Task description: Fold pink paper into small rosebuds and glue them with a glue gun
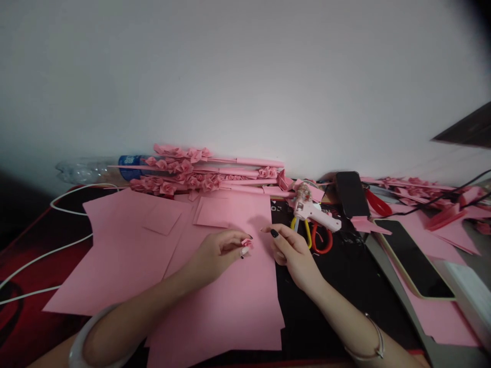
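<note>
My left hand (220,251) hovers over large pink paper sheets (126,255) and pinches a small folded pink paper piece (246,243) between its fingertips. My right hand (292,249) is just to its right, fingers loosely curled, index finger stretched toward the folded piece, holding nothing I can see. Both hands are a few centimetres apart above the sheet. Smaller pink squares (213,211) lie just beyond the hands.
Finished pink paper flowers on stems (192,174) and a plastic bottle (95,168) lie along the wall. A pink glue gun (312,209), scissors (316,236), a black phone (352,194) and a second phone (414,260) lie at right. White cables (49,250) run at left.
</note>
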`<act>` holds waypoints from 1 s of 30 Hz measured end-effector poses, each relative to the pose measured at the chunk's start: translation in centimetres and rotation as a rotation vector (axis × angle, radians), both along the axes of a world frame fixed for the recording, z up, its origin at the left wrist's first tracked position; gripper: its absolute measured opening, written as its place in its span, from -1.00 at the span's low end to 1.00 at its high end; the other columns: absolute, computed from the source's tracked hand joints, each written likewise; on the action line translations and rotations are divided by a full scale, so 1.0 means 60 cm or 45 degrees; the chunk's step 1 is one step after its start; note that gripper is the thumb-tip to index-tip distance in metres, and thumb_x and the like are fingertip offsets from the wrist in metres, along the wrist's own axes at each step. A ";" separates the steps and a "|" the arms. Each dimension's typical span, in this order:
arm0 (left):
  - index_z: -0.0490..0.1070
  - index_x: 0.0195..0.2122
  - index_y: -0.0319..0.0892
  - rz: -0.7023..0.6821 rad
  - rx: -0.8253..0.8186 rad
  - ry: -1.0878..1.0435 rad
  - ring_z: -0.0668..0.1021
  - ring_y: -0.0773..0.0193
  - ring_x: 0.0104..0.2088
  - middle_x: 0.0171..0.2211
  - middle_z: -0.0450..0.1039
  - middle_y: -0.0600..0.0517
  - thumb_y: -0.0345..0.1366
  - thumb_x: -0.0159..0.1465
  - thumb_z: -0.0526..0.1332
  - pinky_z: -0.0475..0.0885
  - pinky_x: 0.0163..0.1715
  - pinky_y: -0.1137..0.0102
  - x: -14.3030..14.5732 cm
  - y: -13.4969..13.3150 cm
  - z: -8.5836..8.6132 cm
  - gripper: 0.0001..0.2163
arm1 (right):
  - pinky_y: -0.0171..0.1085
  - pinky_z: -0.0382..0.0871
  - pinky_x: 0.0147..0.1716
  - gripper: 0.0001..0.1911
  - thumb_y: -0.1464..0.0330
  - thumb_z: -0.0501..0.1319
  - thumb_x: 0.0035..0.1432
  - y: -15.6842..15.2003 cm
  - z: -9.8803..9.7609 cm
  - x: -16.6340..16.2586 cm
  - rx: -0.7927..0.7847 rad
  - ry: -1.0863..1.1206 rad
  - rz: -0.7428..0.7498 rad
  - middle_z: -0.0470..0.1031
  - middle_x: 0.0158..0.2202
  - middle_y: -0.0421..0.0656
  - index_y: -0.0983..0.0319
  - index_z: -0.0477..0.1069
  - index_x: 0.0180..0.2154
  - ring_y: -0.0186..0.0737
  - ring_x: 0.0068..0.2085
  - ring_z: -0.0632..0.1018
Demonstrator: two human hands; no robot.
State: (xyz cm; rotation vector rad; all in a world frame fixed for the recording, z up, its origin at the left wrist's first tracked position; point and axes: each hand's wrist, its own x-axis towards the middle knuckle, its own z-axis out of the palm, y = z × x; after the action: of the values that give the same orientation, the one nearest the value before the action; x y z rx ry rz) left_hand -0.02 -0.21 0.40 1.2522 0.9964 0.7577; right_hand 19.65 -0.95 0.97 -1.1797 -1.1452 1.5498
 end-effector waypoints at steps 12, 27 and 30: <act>0.45 -0.18 -0.22 -0.034 0.017 -0.070 0.57 0.20 -0.25 -0.23 0.55 -0.04 -0.29 0.19 0.26 0.47 -0.17 0.32 -0.003 -0.002 -0.007 -0.81 | -0.36 0.03 -0.57 -0.79 0.53 0.18 0.00 -0.005 0.008 -0.004 0.589 -0.716 0.089 0.04 -0.57 -0.34 0.24 0.44 -0.26 -0.38 -0.55 0.16; 0.42 -0.08 -0.19 -0.130 0.122 0.056 0.59 0.14 -0.14 -0.18 0.58 -0.06 -0.31 0.18 0.23 0.46 -0.16 0.31 -0.002 -0.004 -0.015 -0.74 | -0.40 0.08 -0.60 -0.84 0.52 0.17 0.01 -0.013 -0.004 -0.013 0.799 -0.853 0.158 0.17 -0.57 -0.31 0.28 0.45 -0.31 -0.40 -0.58 0.18; 0.42 -0.09 -0.20 -0.135 0.113 0.053 0.59 0.13 -0.15 -0.18 0.58 -0.07 -0.30 0.19 0.23 0.46 -0.16 0.31 -0.001 -0.003 -0.015 -0.74 | -0.40 0.08 -0.61 -0.86 0.51 0.17 0.00 -0.012 -0.005 -0.013 0.800 -0.866 0.135 0.14 -0.59 -0.33 0.28 0.44 -0.33 -0.41 -0.59 0.17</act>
State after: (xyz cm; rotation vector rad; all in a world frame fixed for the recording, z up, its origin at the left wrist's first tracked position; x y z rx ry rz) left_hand -0.10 -0.37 -0.50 1.3910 0.9302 0.7020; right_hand 18.86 -1.66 0.66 -1.2285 -1.9795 0.7339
